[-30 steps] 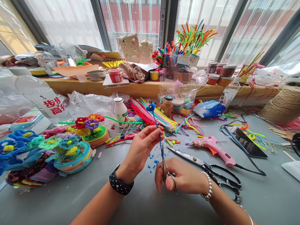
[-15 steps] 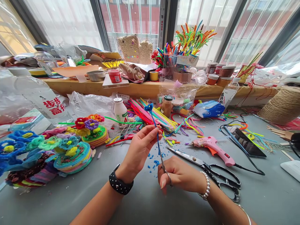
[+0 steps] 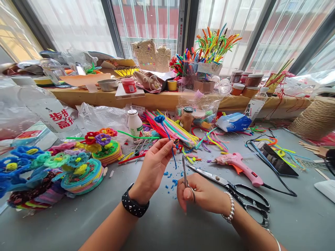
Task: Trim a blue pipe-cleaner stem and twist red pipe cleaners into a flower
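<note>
Between thumb and fingers, my left hand pinches the stem of a blue pipe-cleaner flower. The looped blossom is above the fingers, and the thin stem end hangs below them. My right hand has its fingers through the handles of small scissors. Their blades point upward, close to the stem's lower end but apart from it. Blue fluff clippings lie on the grey table between the hands. Right of them rest large black-handled scissors.
A pink glue gun with a black cord lies at the right, near a dark phone-like slab. Finished pipe-cleaner flowers crowd the left. Loose pipe cleaners, a white bottle and a brown jar stand behind.
The blue flower has tilted and shifted left, its stem end now swung free of the scissors. The small scissors have turned more upright, and my right hand has moved slightly right.
</note>
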`<state>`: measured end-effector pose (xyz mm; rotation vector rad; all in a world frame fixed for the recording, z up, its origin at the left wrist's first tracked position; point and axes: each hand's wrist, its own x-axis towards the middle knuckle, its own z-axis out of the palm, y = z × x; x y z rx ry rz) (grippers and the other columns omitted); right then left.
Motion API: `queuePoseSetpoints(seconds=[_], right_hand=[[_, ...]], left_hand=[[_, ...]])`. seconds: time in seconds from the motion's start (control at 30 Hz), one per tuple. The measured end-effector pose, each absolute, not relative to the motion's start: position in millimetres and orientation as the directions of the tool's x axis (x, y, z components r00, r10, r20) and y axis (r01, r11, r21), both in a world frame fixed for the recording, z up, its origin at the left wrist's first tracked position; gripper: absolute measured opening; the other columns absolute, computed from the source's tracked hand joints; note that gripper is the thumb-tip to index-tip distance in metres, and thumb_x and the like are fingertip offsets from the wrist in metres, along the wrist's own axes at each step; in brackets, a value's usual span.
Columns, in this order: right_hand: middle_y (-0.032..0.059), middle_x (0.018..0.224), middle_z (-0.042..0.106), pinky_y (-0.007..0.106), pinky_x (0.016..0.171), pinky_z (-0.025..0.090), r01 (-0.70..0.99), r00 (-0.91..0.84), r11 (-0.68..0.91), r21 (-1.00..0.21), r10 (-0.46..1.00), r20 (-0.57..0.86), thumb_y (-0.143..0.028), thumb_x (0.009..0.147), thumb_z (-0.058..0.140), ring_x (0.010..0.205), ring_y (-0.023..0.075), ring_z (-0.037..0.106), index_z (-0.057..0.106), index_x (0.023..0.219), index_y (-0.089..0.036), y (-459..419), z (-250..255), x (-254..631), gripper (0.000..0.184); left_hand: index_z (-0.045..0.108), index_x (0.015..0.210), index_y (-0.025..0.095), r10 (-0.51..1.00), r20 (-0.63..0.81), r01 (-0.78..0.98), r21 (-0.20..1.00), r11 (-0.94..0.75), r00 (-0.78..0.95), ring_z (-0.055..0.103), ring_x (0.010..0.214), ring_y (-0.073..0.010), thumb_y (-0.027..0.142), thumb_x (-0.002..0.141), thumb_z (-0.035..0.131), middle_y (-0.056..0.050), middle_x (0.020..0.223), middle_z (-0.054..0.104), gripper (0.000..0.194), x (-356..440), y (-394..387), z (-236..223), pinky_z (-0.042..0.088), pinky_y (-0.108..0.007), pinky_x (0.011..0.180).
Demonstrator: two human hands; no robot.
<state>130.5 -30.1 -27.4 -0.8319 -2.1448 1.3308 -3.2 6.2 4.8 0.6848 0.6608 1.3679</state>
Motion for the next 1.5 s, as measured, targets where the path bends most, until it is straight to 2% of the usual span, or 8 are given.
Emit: queuePoseSetpoints(seconds=[0.37,0.93,1.5], right_hand=[[0.0034,0.060,0.054,0.022,0.057,0.037,0.372,-0.743,0.381,-0.847,0.669,-0.025,-0.072,0.065,0.013,0.056,0.0112,0.048,0.059,0.060,-0.012,-31.8,-23.5,129.1,0.076],[0.0017,0.054,0.053,0.020,0.050,0.035,0.364,-0.773,0.348,-0.864,0.630,-0.072,-0.073,0.063,0.016,0.050,0.0093,0.046,0.059,0.059,-0.012,-32.7,-26.0,130.2,0.076],[-0.0002,0.048,0.047,0.019,0.049,0.034,0.375,-0.770,0.339,-0.863,0.632,-0.086,-0.070,0.068,0.016,0.047,0.0074,0.042,0.058,0.054,-0.011,-31.7,-30.8,130.7,0.073]], left_hand=[[0.061,0.070,0.014,0.995,-0.038,-0.628,0.773,0.085,0.088,0.052,0.060,-0.0039,0.013,0.061,0.064,0.003,0.068,0.057,0.010,-3.4,5.6,4.8,0.043,-0.016,0.062],[0.061,0.071,0.015,0.994,-0.038,-0.628,0.773,0.092,0.100,0.052,0.062,-0.0041,0.014,0.060,0.065,0.003,0.069,0.057,0.011,-4.6,5.6,3.4,0.041,-0.016,0.064],[0.060,0.073,0.015,0.999,-0.015,-0.628,0.778,0.032,0.033,0.053,0.059,-0.0033,0.013,0.064,0.061,0.005,0.066,0.057,0.009,-6.6,6.3,2.3,0.042,-0.017,0.062]])
